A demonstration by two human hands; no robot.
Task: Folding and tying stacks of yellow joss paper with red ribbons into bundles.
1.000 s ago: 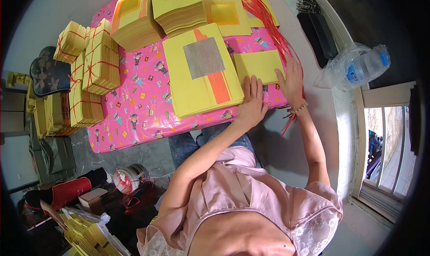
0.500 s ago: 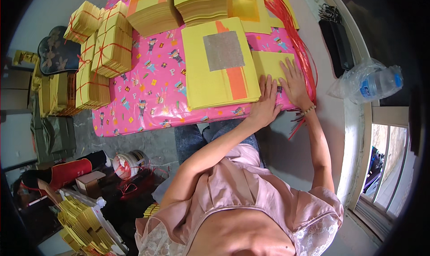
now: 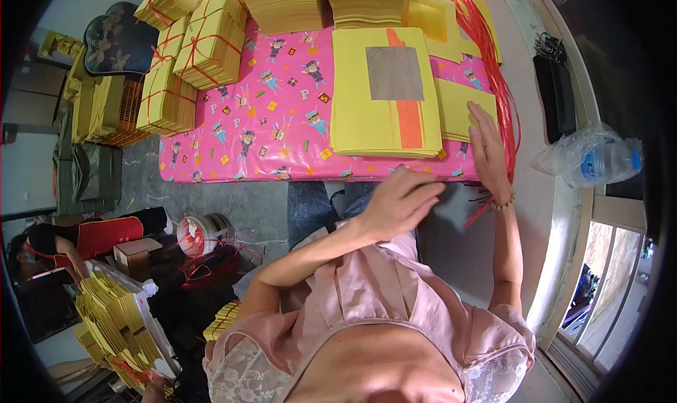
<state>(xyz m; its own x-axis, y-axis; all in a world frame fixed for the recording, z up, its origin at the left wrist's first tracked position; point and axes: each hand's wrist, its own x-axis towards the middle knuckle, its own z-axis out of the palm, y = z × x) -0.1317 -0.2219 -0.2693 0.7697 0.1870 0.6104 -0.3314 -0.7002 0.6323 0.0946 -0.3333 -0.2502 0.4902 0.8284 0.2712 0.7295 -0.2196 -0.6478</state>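
Note:
A stack of large yellow paper sheets (image 3: pixel 352 100) lies near the front of the table. Its top sheet bears a silver-grey square (image 3: pixel 395 74) and an orange stripe. Against its right side is a lower pile of plain yellow paper (image 3: pixel 457 110). My right hand (image 3: pixel 488 149) stands on edge at that pile's right side, its fingers straight and holding nothing. My left hand (image 3: pixel 403 200) hovers in front of the table edge, below the large stack, with bare, loosely stretched fingers. Red plastic strings (image 3: pixel 493 57) hang along the table's right side, just behind my right hand.
A pink patterned cover (image 3: pixel 247 153) lies over the table. Yellow bundles tied with red string (image 3: pixel 209 54) stand at the left; taller stacks (image 3: pixel 363 4) rise at the back. A plastic bottle (image 3: pixel 608 162) rests on the right ledge. At lower left, a person (image 3: pixel 106 227) is beside more yellow paper.
My left hand has lifted off the paper and drawn back toward me. My right hand has turned from lying flat on the small pile to standing at its right edge. The view has shifted.

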